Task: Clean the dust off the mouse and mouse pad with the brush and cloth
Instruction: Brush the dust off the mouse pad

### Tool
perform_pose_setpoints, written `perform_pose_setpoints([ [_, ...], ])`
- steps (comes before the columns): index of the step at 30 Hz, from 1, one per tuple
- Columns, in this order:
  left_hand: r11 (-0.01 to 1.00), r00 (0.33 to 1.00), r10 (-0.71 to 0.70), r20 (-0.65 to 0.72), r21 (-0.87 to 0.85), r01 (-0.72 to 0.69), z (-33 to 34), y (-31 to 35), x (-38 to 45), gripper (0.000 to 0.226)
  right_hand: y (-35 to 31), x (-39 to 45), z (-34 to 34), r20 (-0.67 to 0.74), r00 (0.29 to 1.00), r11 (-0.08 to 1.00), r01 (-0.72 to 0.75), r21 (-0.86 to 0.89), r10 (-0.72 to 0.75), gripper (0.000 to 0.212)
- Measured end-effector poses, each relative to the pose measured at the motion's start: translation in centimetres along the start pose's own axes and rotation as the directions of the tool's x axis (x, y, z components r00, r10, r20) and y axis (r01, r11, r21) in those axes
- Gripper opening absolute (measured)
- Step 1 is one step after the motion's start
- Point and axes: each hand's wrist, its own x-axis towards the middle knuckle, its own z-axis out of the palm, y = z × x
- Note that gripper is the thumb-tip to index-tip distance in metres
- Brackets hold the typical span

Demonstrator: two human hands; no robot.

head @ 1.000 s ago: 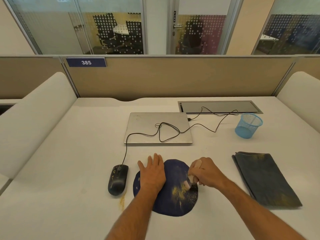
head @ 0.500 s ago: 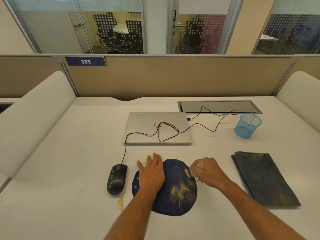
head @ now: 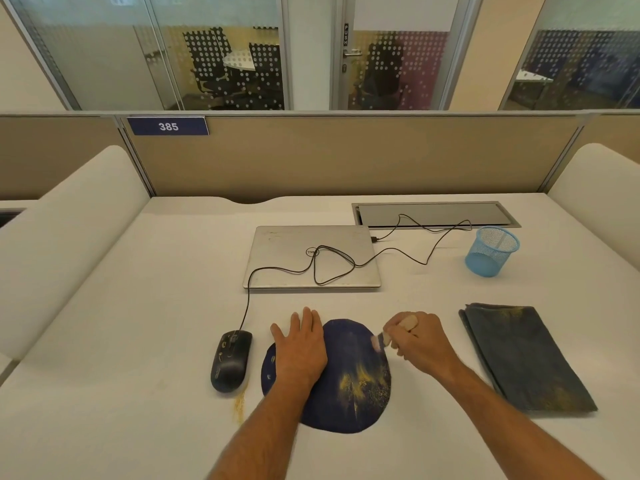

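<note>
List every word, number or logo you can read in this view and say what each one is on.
"385": white digits on the blue plate fixed to the partition.
"PUSH": vertical letters on the small sign on the glass door, above its handle.
Round logo on the closed laptop lid: seen upside down, letters too small to read for certain.
Marks on the mouse and the mouse pad: no readable text.

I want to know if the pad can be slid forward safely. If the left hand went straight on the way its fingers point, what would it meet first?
Probably bare table first, then the closed laptop; the left hand points up-desk, though depth is unclear.
</note>
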Motion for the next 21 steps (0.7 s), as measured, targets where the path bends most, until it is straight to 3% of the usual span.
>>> perform_pose_setpoints([
  [2, 1.000, 1.000, -0.001, 0.003, 0.003, 0.001, 0.0, 0.0, 0.0, 0.061, 0.0, -0.1, -0.1, -0.020, 0.999, 0.997, 0.045, -0.062, -0.047, 0.023],
  [7, 1.000, 1.000, -0.007, 0.005, 0.010, 0.007, 0.1, 0.0, -0.1, 0.061, 0.8, -0.3, -0.3, 0.163, 0.986, 0.997, -0.015, -0.077, 0.028, 0.024],
  [11, 1.000, 1.000, -0.007, 0.008, 0.006, 0.007, 0.1, 0.0, 0.0, 0.061, 0.8, -0.3, -0.8, 0.070, 0.997, 1.000, 0.006, 0.021, -0.007, 0.029],
  [14, 1.000, 1.000, -0.008, 0.012, 0.002, 0.008, 0.1, 0.0, 0.0, 0.061, 0.9, -0.4, -0.5, 0.017, 0.998, 0.998, 0.059, -0.024, -0.059, 0.025],
  [21, 1.000, 1.000, -0.011, 0.018, 0.005, 0.011, 0.0, 0.0, -0.1, 0.061, 1.4, -0.9, -0.6, 0.238, 0.971, 1.000, -0.012, -0.023, 0.018, 0.025],
])
